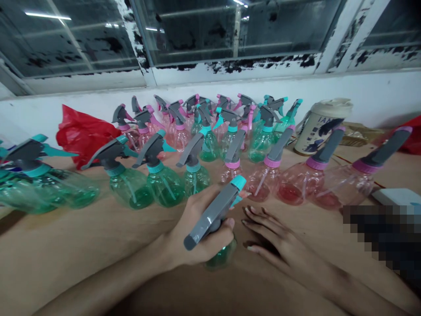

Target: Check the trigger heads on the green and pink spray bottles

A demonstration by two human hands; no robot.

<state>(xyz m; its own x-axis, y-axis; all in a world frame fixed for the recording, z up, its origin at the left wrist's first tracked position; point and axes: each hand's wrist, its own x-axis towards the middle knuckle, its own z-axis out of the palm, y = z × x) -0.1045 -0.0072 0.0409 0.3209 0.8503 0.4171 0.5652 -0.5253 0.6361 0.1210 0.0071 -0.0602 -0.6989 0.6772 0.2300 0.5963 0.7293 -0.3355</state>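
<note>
My left hand [200, 232] is wrapped round the neck of a green spray bottle [213, 215] with a grey head and a teal nozzle. The bottle's green body shows below my fingers, near the table's front. My right hand [276, 237] rests palm down on the table just right of it, fingers stretched out and holding nothing. Beyond my hands, a front row holds green spray bottles [164, 188] on the left and pink spray bottles [297, 184] on the right.
Several more pink and green bottles stand behind the front row, by the wall. A red plastic bag [82, 136] lies at the back left. A white printed tumbler [317, 127] stands at the back right, near a white box [399, 197]. The table [108, 245] is brown.
</note>
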